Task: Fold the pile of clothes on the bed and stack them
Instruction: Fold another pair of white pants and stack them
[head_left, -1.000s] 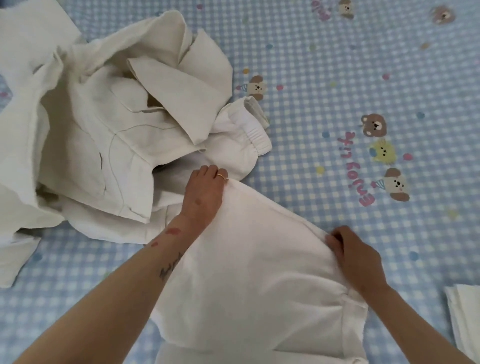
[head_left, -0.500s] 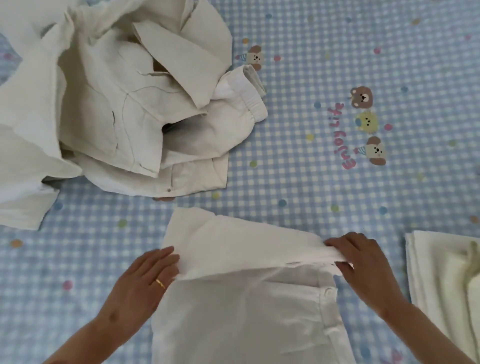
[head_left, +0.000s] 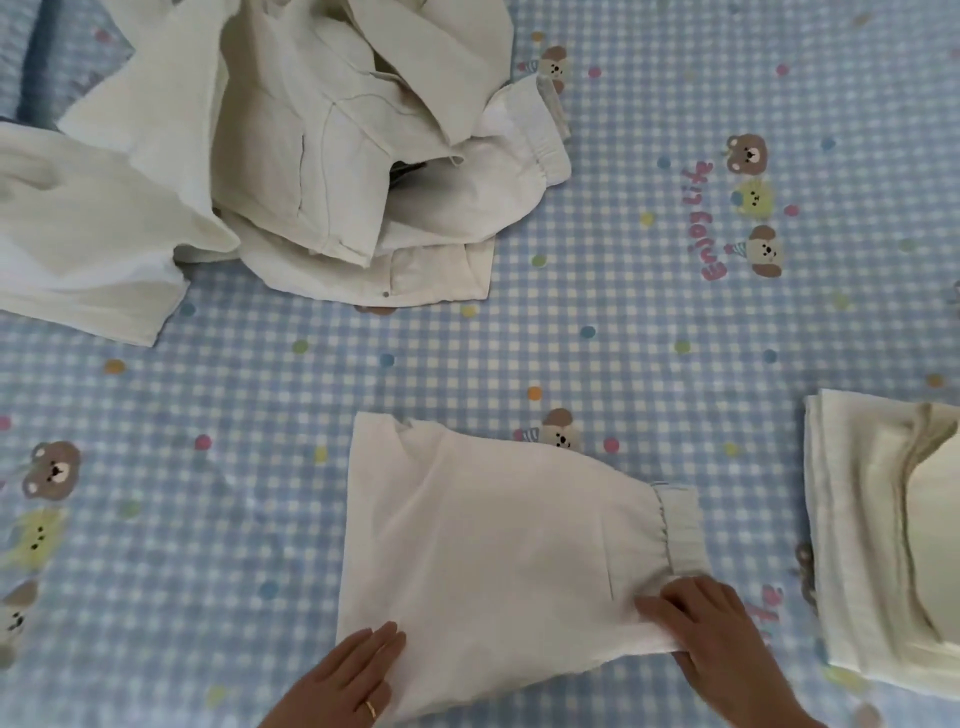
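Garment in hand: white shorts (head_left: 498, 551), folded, laid flat near the middle of the bed (head_left: 675, 322), elastic waistband to the right.
Left hand (head_left: 358, 670): fingers straight and together, laid flat on the near-left corner; judged to pin the fold down.
Right hand (head_left: 711, 634): fingers curled round the near-right edge below the waistband, thumb hidden; judged ready for a further fold or a lift.
Unfolded pile (head_left: 291, 156): crumpled, far left, well apart from the shorts.
Folded stack (head_left: 872, 530): right edge, just beside the shorts; judged the destination.
Surface: blue checked sheet, bear prints, coloured dots. Room beyond not seen.
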